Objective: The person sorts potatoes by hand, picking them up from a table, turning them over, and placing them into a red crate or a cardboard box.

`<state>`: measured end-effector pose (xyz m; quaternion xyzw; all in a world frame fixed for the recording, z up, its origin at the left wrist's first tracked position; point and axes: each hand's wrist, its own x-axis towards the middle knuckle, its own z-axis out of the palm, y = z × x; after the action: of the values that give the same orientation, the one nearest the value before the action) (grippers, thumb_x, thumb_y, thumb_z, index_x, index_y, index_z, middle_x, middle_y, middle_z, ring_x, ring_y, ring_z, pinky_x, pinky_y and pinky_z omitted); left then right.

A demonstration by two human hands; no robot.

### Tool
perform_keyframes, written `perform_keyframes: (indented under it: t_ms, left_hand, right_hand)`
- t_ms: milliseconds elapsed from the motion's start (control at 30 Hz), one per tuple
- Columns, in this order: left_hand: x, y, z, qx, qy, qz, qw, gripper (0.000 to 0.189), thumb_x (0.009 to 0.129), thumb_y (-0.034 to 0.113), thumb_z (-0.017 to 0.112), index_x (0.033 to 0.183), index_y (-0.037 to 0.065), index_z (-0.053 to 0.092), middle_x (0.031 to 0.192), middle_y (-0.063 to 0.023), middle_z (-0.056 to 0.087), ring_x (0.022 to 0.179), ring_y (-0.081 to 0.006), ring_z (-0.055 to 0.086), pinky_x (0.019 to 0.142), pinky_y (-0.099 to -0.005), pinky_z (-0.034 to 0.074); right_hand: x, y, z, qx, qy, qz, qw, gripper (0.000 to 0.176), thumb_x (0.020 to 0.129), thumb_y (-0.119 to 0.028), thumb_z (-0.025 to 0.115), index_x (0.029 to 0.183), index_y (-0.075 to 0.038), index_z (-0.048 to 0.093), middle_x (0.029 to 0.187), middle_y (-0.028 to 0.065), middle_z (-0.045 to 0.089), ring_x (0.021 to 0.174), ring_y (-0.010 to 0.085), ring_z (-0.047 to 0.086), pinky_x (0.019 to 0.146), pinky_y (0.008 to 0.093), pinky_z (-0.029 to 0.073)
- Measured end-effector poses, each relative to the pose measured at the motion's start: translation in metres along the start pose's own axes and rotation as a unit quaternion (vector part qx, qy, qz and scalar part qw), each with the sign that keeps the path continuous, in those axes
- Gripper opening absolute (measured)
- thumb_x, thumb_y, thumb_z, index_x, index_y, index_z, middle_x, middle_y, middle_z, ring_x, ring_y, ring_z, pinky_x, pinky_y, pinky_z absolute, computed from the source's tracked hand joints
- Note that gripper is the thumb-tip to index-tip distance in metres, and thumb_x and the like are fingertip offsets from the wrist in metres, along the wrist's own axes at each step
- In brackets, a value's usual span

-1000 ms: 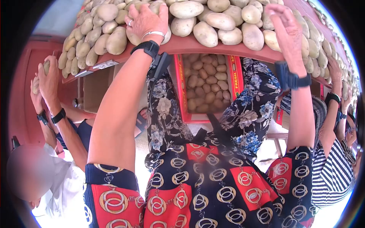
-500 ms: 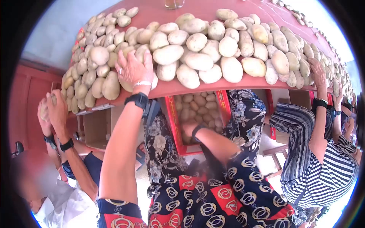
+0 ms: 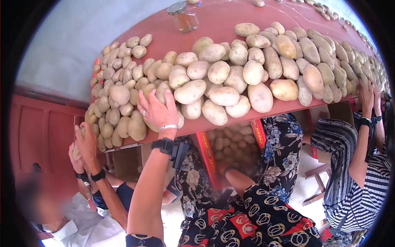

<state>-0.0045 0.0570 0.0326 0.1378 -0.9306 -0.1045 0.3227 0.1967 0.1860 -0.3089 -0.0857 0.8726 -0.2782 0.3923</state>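
Note:
My left hand [image 3: 158, 110] lies over the front of the potato pile [image 3: 224, 96] with its fingers spread, touching several potatoes near the table edge. A ring and a light bracelet show on it. Below the table, my right hand [image 3: 222, 166] is at the near side of a red cardboard box [image 3: 208, 155] that stands between my knees. Potatoes [image 3: 233, 142] lie inside this box. The fingers of the right hand are blurred and hidden, so I cannot see whether they hold a potato.
A glass jar [image 3: 183, 18] stands behind the pile on the red table [image 3: 230, 15]. At left, a co-worker's hands [image 3: 84, 144] hold a potato. Another person's hand [image 3: 365, 96] is at the pile on the right. Under the table is an open carton [image 3: 126, 163].
The view has shifted, so the table appears lower and further right. My left hand stays on the same potatoes. My right hand has drawn back toward the box's near edge.

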Motion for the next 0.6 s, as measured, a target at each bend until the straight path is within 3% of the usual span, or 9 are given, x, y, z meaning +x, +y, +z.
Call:
perform_keyframes:
  t_ms: [33,100,200,400,533,600]
  left_hand:
    - [0.000,0.000,-0.001,0.003,0.001,0.004,1.000,0.049,0.080,0.041,0.058,0.109,0.002,0.055,0.134,-0.0210,0.035,0.120,-0.0433,0.033,0.103,-0.0500,0.025]
    - [-0.001,0.003,-0.001,-0.010,-0.006,-0.016,1.000,0.048,0.080,0.040,0.057,0.108,0.001,0.055,0.134,-0.0209,0.035,0.120,-0.0429,0.033,0.103,-0.0498,0.025]
    - [-0.002,0.001,-0.001,0.011,-0.008,0.002,1.000,0.047,0.082,0.040,0.055,0.110,0.002,0.053,0.134,-0.0217,0.035,0.121,-0.0414,0.033,0.103,-0.0483,0.026]
    - [0.000,0.001,-0.003,0.024,-0.001,0.008,1.000,0.046,0.084,0.040,0.054,0.111,0.003,0.053,0.133,-0.0229,0.037,0.122,-0.0400,0.035,0.101,-0.0469,0.028]
    - [-0.004,0.003,-0.002,0.029,-0.006,-0.003,1.000,0.046,0.084,0.040,0.053,0.111,0.004,0.053,0.133,-0.0225,0.037,0.121,-0.0397,0.035,0.101,-0.0468,0.029]
    - [-0.002,0.002,-0.001,0.045,0.004,0.004,0.999,0.047,0.084,0.042,0.053,0.112,0.004,0.053,0.134,-0.0220,0.036,0.121,-0.0404,0.035,0.100,-0.0466,0.030]
  right_hand:
    - [0.003,0.001,0.003,0.004,0.001,-0.003,1.000,0.031,0.083,-0.027,0.047,0.103,-0.009,0.063,0.106,0.0199,0.061,0.099,0.0334,0.059,0.081,0.0438,0.047]
    - [0.008,0.012,0.011,-0.051,0.076,-0.125,0.988,0.032,0.084,-0.026,0.045,0.103,-0.009,0.063,0.104,0.0198,0.061,0.098,0.0337,0.059,0.082,0.0444,0.046]
    - [0.014,0.028,0.024,-0.117,0.005,-0.083,0.990,0.032,0.084,-0.026,0.044,0.103,-0.008,0.063,0.102,0.0194,0.062,0.097,0.0338,0.060,0.081,0.0444,0.047]
    - [0.007,0.024,-0.004,-0.041,0.021,-0.063,0.997,0.036,0.082,-0.029,0.047,0.106,-0.008,0.063,0.102,0.0178,0.063,0.097,0.0320,0.061,0.081,0.0431,0.047]
    - [-0.036,-0.017,-0.092,-0.006,0.022,-0.078,0.997,0.038,0.081,-0.031,0.049,0.107,-0.007,0.062,0.102,0.0171,0.063,0.096,0.0311,0.061,0.081,0.0424,0.048]
    - [-0.074,-0.072,-0.167,-0.063,-0.096,-0.066,0.991,0.037,0.072,-0.031,0.061,0.100,-0.006,0.065,0.104,0.0182,0.062,0.096,0.0299,0.061,0.079,0.0395,0.048]
